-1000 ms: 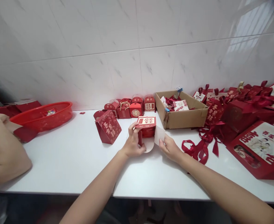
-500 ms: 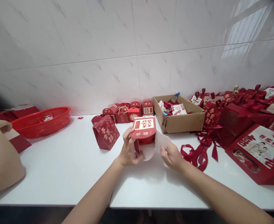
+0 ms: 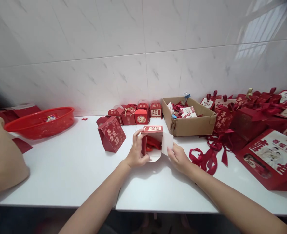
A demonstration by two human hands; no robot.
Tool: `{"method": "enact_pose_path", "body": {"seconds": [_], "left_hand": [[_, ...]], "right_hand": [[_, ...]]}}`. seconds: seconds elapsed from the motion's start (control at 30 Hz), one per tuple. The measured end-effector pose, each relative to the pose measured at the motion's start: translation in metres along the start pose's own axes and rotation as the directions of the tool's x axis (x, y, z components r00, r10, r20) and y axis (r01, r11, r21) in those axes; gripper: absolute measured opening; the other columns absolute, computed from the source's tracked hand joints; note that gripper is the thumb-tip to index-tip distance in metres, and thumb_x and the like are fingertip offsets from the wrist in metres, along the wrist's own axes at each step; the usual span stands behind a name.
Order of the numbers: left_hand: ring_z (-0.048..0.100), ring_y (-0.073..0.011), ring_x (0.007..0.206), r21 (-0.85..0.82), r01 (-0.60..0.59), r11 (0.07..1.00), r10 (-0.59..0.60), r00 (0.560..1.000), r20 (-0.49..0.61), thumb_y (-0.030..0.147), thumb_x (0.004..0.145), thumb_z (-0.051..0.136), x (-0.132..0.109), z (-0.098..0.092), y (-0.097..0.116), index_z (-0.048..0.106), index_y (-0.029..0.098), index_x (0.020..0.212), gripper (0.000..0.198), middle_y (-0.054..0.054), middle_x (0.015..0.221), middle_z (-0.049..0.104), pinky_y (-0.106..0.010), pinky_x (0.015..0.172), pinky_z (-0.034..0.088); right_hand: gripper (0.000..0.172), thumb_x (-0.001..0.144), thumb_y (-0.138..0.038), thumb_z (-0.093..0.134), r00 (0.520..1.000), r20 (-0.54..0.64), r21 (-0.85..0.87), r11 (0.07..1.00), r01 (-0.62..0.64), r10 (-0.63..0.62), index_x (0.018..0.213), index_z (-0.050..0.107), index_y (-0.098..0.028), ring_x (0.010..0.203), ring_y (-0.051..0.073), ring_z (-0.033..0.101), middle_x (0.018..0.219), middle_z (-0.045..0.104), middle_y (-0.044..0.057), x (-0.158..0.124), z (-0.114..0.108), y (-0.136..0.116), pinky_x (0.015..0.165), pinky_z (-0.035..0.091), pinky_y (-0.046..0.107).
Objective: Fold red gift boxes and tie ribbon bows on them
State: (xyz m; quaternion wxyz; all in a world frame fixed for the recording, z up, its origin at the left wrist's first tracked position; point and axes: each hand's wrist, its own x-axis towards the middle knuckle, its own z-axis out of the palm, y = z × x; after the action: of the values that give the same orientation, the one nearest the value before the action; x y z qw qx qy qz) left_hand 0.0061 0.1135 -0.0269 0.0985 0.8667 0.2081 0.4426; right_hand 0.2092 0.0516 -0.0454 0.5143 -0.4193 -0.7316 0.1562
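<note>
Both my hands hold a small red gift box (image 3: 153, 138) with white inner flaps, just above the white table (image 3: 72, 169). My left hand (image 3: 136, 152) grips the box's left side, its fingers curled around the red wall. My right hand (image 3: 179, 157) pinches the white flap (image 3: 167, 143) on the box's right side. The box's top panel with gold lettering tilts away from me.
A folded red box (image 3: 111, 134) stands left of my hands. Several small red boxes (image 3: 138, 113) line the wall. A cardboard box (image 3: 189, 118) sits to the right, with red ribbons (image 3: 208, 156) and large red boxes (image 3: 270, 156) beyond. A red basket (image 3: 39, 123) and another person's arm (image 3: 2, 162) are at the left.
The box has been lowered and its top panel tipped back away from me. My right hand moved up onto the white flap. The person's arm at the left shifted slightly.
</note>
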Motion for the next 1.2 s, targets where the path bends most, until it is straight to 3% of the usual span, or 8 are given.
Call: {"method": "enact_pose_path", "body": {"seconds": [0.23, 0.4, 0.57, 0.8, 1.0, 1.1, 1.2], "left_hand": [[0.024, -0.0345, 0.129, -0.078, 0.019, 0.997, -0.017, 1.0, 0.015, 0.017, 0.056, 0.054, 0.003, -0.005, 0.009, 0.026, 0.024, 0.134, 0.083, -0.013, 0.133, 0.024, -0.055, 0.107, 0.021], [0.024, -0.0338, 0.129, -0.16, 0.071, 0.985, -0.058, 0.995, 0.084, 0.031, 0.069, 0.056, 0.006, -0.014, 0.018, 0.029, 0.024, 0.134, 0.072, -0.013, 0.131, 0.027, -0.054, 0.107, 0.02], [0.022, -0.0348, 0.128, -0.301, 0.086, 0.95, -0.063, 0.994, 0.085, 0.053, 0.07, 0.057, 0.007, -0.02, 0.025, 0.028, 0.025, 0.136, 0.077, -0.012, 0.13, 0.026, -0.055, 0.108, 0.018], [0.022, -0.0338, 0.127, -0.287, 0.059, 0.956, -0.042, 0.997, 0.065, 0.053, 0.071, 0.055, 0.007, -0.025, 0.039, 0.03, 0.025, 0.136, 0.075, -0.011, 0.13, 0.027, -0.053, 0.108, 0.018], [0.021, -0.0339, 0.129, -0.33, 0.279, 0.902, -0.212, 0.951, 0.225, 0.057, 0.071, 0.054, 0.008, -0.02, 0.037, 0.03, 0.027, 0.137, 0.075, -0.01, 0.13, 0.026, -0.054, 0.11, 0.014], [0.021, -0.0342, 0.129, -0.333, 0.2, 0.922, -0.146, 0.973, 0.18, 0.058, 0.071, 0.054, 0.006, -0.021, 0.039, 0.031, 0.026, 0.137, 0.077, -0.011, 0.131, 0.027, -0.053, 0.109, 0.015], [0.023, -0.0347, 0.128, -0.296, 0.12, 0.948, -0.073, 0.983, 0.167, 0.056, 0.072, 0.054, 0.006, -0.023, 0.04, 0.032, 0.025, 0.137, 0.076, -0.012, 0.132, 0.029, -0.053, 0.108, 0.018]], "right_hand": [[0.035, 0.094, -0.036, 0.029, 0.994, -0.044, 0.034, 0.994, -0.101, 0.103, 0.098, 0.058, -0.017, 0.082, 0.022, 0.059, 0.092, 0.065, 0.008, 0.0, -0.004, -0.008, 0.073, 0.045, 0.032], [0.031, 0.094, -0.037, 0.031, 0.99, -0.065, 0.028, 0.992, -0.122, 0.124, 0.084, 0.053, -0.018, 0.068, 0.017, 0.054, 0.077, 0.059, 0.004, 0.0, -0.011, -0.005, 0.063, 0.042, 0.028], [0.031, 0.092, -0.032, 0.033, 0.989, -0.145, -0.016, 0.999, 0.031, -0.033, 0.065, 0.04, -0.02, 0.056, 0.013, 0.042, 0.062, 0.045, 0.0, -0.002, -0.02, -0.007, 0.054, 0.034, 0.026], [0.028, 0.088, -0.017, 0.035, 0.95, -0.195, -0.128, 0.966, 0.224, -0.246, 0.06, 0.028, -0.021, 0.047, 0.01, 0.028, 0.055, 0.03, -0.003, -0.004, -0.026, -0.027, 0.046, 0.024, 0.025], [0.032, 0.088, -0.017, 0.036, 0.98, -0.171, -0.184, 0.98, 0.073, -0.105, 0.059, 0.024, -0.021, 0.043, 0.008, 0.026, 0.05, 0.028, -0.005, -0.001, -0.024, -0.026, 0.042, 0.021, 0.024], [0.031, 0.086, -0.013, 0.037, 0.959, -0.194, -0.184, 0.968, 0.172, -0.207, 0.058, 0.024, -0.021, 0.044, 0.009, 0.025, 0.051, 0.027, -0.004, -0.002, -0.026, -0.029, 0.043, 0.021, 0.024], [0.029, 0.085, -0.013, 0.038, 0.929, -0.206, -0.179, 0.945, 0.274, -0.308, 0.057, 0.031, -0.02, 0.048, 0.011, 0.033, 0.055, 0.035, -0.002, -0.001, -0.029, -0.035, 0.047, 0.026, 0.025]]}}
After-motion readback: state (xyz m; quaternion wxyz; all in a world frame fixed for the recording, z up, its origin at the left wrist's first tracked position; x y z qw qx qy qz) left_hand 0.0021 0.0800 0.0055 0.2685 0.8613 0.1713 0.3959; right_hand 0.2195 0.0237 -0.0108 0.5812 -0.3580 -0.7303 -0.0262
